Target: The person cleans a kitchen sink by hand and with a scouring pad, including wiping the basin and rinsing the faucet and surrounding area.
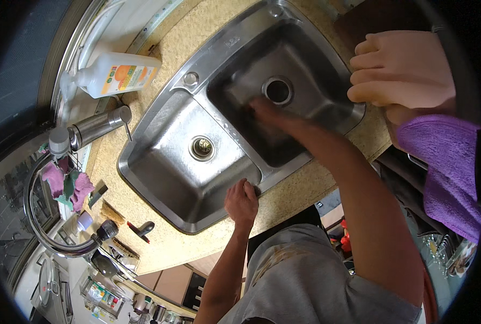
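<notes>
A double-bowl stainless steel sink is set into a speckled beige countertop. Blurred, my right hand reaches down into the right bowl, beside its open drain; whether it holds anything cannot be told. My left hand rests with curled fingers at the near rim of the left bowl, and a small dark patch shows beside its fingers. Bits of pale matter sit in the left bowl's drain. Water drops dot the divider between the bowls.
A chrome faucet and a clear pump bottle stand behind the sink. Pink and green cloths hang at the left. A black-handled tool lies on the counter. What looks like a pinkish rubber glove hangs above a purple towel.
</notes>
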`<state>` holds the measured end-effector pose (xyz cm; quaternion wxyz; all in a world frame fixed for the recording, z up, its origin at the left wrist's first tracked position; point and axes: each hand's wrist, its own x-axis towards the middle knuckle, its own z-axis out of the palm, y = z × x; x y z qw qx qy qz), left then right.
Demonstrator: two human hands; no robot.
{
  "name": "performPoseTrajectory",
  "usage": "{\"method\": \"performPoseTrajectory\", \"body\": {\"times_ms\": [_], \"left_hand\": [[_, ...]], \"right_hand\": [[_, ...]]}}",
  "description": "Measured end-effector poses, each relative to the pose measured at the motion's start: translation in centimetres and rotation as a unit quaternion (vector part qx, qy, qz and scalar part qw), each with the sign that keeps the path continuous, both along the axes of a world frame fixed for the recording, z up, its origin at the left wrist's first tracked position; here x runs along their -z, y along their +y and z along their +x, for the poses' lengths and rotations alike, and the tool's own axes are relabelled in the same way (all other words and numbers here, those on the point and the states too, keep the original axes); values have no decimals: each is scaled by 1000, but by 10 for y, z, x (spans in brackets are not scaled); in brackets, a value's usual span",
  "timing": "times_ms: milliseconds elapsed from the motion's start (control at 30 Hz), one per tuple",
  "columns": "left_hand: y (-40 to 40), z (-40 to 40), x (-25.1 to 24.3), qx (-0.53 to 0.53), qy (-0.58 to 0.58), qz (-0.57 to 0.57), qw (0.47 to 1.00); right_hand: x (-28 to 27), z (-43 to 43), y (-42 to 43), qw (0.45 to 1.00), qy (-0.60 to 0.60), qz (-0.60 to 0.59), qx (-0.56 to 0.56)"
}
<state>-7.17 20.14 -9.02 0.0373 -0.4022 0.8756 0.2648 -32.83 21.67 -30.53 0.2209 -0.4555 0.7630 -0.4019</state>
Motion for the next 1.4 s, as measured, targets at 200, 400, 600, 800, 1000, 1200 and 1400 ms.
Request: {"method": "performPoseTrajectory", "body": {"times_ms": [200, 400, 600, 800, 1000, 1200, 1400], "left_hand": [[1, -2, -2, -18, 18, -5, 1000], [0, -1, -2, -26, 19, -3, 999], [-1, -6, -7, -32, 5, 7, 999], [-2, -4, -9, -48, 21, 21, 998], [-3, -1, -3, -38, 4, 33, 999], [0, -16, 2, -13, 33, -2, 999], [-5, 1, 1, -15, 11, -14, 1000]], "right_hand": [[-12, -39, -40, 991, -97, 59, 75], [-18, -97, -27, 979, -119, 119, 112], [-11, -31, -12, 993, -115, 2, -13], [-17, -93, -28, 973, -143, 158, 86], [9, -62, -17, 982, -177, 69, 6], [19, -31, -55, 963, -183, -7, 195], [-59, -22, -114, 896, -351, 212, 171]]}}
